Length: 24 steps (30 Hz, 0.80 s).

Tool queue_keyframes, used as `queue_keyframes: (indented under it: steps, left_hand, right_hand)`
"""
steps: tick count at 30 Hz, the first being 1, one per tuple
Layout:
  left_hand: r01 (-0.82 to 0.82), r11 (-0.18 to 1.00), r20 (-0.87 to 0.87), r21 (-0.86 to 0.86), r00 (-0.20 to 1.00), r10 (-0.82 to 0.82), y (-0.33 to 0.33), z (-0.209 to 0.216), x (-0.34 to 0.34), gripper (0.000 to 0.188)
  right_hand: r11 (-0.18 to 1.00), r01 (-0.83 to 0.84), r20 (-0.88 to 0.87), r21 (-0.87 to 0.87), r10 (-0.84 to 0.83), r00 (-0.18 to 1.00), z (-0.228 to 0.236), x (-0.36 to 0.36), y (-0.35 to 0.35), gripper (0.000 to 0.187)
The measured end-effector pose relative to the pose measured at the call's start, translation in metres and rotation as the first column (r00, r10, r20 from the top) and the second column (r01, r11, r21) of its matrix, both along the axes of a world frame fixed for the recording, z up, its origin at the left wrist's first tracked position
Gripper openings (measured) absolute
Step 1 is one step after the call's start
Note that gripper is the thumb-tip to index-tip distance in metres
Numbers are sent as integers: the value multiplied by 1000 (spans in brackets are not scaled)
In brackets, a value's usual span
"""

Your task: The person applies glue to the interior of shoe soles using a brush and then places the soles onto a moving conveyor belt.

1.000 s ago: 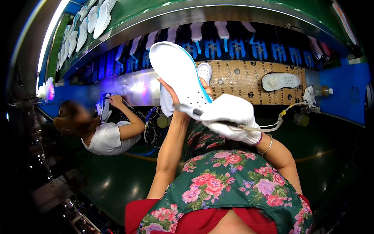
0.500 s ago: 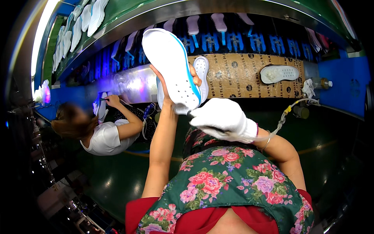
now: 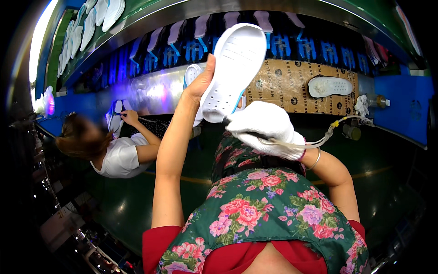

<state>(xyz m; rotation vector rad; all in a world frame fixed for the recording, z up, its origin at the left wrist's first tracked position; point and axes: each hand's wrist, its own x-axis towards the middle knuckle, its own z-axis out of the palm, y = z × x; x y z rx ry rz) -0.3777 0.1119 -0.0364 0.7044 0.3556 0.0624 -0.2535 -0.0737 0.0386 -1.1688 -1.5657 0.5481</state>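
My left hand (image 3: 202,82) is closed around the edge of a white shoe sole (image 3: 239,55) with a blue side stripe. It holds the sole tilted above the bench, wide end up, with several small holes showing near the lower end. My right hand (image 3: 267,130), in a white knit glove, is closed around a slim tool. Only the tool's dark tip (image 3: 226,120) shows, right beside the sole's lower end; whether it touches cannot be made out. A clear hose (image 3: 315,144) trails from the glove to the right.
Printed cardboard (image 3: 278,91) covers part of the metal bench (image 3: 159,89). On it lies another white sole (image 3: 330,86). Crumpled white cloth (image 3: 362,105) and a bottle (image 3: 378,101) are at right. Pinkish soles (image 3: 201,26) line a rack behind. A co-worker (image 3: 123,157) works at left.
My left hand has moved the sole to the right and turned it, so its wide end now leans right. My gloved right hand has shifted slightly right, its tool tip staying near the lower end.
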Motion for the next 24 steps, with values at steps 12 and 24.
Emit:
queue_keyframes:
  steps: [12,24]
  left_hand:
    - [174,982,475,-72,872,-120,48,35,34,79]
    - [-706,540,221,-458,498,838,60,82,33,76]
  right_hand:
    - [862,-211,-843,-461,-351,408,-4,22,4,18]
    - [980,-132,-966,-146,-170,-197,14,48,63,24]
